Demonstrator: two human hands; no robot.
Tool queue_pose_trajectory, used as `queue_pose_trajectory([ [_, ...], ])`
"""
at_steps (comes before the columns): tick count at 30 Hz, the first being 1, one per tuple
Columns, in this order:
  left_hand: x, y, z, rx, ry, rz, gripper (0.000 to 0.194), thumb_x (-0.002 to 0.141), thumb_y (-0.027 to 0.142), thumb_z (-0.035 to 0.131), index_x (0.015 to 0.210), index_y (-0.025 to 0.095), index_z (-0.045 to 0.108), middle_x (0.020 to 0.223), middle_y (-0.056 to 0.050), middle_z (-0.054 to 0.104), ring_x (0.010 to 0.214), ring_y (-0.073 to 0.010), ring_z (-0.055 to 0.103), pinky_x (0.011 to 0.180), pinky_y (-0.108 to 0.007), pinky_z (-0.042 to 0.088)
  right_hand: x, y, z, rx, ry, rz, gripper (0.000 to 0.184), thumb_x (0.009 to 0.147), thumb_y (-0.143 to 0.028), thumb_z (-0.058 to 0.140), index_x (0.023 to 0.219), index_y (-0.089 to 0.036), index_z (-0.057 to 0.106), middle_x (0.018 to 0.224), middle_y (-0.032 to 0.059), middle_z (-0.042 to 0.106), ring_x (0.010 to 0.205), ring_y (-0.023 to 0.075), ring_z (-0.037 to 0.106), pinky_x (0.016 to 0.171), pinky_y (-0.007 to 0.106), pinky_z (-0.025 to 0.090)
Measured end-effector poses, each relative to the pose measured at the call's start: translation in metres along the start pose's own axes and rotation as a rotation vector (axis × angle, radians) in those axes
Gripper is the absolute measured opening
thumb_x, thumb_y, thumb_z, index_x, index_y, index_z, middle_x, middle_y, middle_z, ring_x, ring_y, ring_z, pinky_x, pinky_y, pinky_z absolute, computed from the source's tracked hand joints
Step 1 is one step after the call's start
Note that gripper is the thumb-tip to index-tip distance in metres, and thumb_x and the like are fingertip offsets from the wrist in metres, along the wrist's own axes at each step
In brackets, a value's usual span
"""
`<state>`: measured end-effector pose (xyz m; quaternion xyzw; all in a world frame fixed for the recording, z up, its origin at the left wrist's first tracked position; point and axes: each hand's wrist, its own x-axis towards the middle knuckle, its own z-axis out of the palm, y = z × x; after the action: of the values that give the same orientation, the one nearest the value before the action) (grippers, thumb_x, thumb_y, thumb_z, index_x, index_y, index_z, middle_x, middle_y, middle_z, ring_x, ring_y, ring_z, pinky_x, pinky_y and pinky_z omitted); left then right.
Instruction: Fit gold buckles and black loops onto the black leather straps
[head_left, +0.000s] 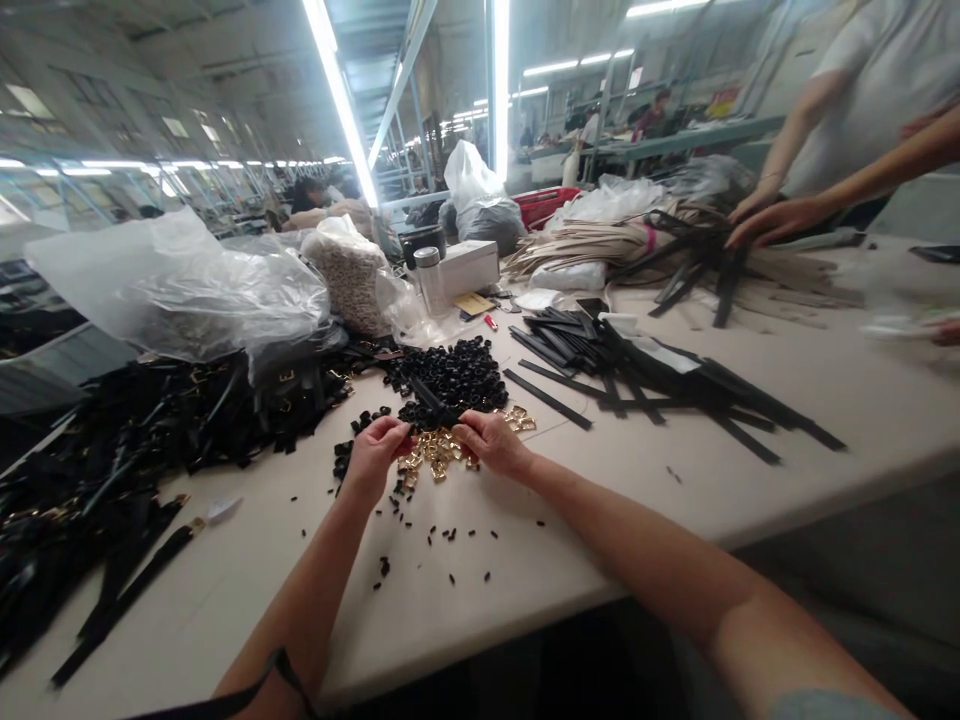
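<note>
Right hand [491, 442] is closed on a black strap [429, 396], likely light, pliable, best pinched near its end; left hand's [375, 455] hold cannot be told.

The fingers of our right hand [491, 442] are covering the near end of a black strap [429, 396], and our left hand [379, 452] is hiding whatever its fingertips are pinching. The bottom edge is cutting off both our forearms. Tiny black pieces [452, 579] on the table [570, 560] are showing too small for us to identify. A plastic bag [225, 290] is partly covering the strap heap [202, 420], which the left edge is cropping. The frame is cutting off a blurred co-worker [892, 90], and distant workers [652, 112] are blurring too.
</note>
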<state>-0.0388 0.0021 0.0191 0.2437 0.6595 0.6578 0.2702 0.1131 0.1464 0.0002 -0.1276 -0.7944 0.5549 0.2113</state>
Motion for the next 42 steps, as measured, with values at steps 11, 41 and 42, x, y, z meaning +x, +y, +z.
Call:
queue_pose_trajectory([
  [11,-0.014,-0.008,0.031,-0.474,0.009,-0.201,0.03,0.057,0.029,0.084,0.072,0.012,0.064,0.067,-0.004,0.068,0.055,-0.009,0.06,0.054,-0.018,0.051,-0.001,-0.001,0.005,-0.098,-0.017,-0.004,0.027,0.093,-0.034,0.047,0.072,-0.018,0.047,0.06,-0.0028,0.06,0.043,0.0065,0.054,0.043,0.016,0.037],
  [41,-0.018,-0.016,0.023,-0.035,-0.115,0.028,0.035,0.062,0.036,0.083,0.088,0.014,0.073,0.08,-0.008,0.073,0.067,-0.0169,0.067,0.068,-0.028,0.055,-0.004,-0.017,-0.009,-0.5,-0.114,-0.141,0.013,0.088,-0.023,0.056,0.077,-0.017,0.061,0.064,-0.0016,0.063,0.056,0.0082,0.052,0.056,0.02,0.029],
  [42,-0.018,-0.017,0.023,-0.006,-0.119,0.056,0.034,0.063,0.036,0.082,0.088,0.015,0.074,0.081,-0.008,0.072,0.068,-0.0169,0.066,0.069,-0.027,0.054,-0.004,-0.017,-0.008,-0.527,-0.106,-0.137,0.013,0.087,-0.023,0.056,0.077,-0.017,0.061,0.065,-0.0014,0.063,0.057,0.0084,0.051,0.056,0.02,0.029],
])
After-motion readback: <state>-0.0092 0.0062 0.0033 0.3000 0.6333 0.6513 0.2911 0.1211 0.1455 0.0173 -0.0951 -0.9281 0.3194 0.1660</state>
